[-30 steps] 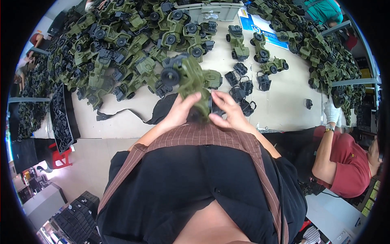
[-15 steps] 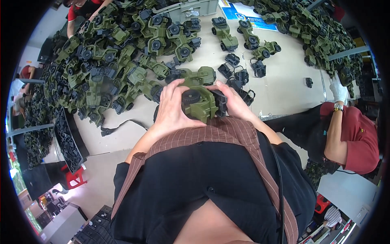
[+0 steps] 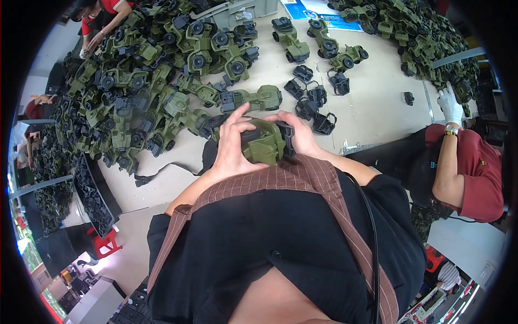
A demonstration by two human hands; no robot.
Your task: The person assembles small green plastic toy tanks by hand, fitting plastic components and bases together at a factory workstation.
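Note:
Close to my body I hold a green toy jeep (image 3: 265,147) between both hands. My left hand (image 3: 233,146) is closed round its left side, by a black wheel, with thumb below and fingers above. My right hand (image 3: 300,134) grips the right end, where a black plastic frame piece (image 3: 286,139) sits against the green body. Whether that piece is fully seated I cannot tell. Just beyond my fingers another green toy jeep (image 3: 253,99) lies on the table. Several loose black frame pieces (image 3: 307,108) lie to the right of it.
A large heap of green toy jeeps (image 3: 135,81) covers the table's left; another heap (image 3: 410,32) stands at the far right. A grey bin (image 3: 237,13) is at the back. A co-worker's gloved hand (image 3: 450,105) touches the right heap. A black strap (image 3: 167,168) lies at left.
My hands and the toy jeep have tilted slightly, and my right fingers have moved in over its top. The view has shifted a little. A co-worker at far left has leaned further into view.

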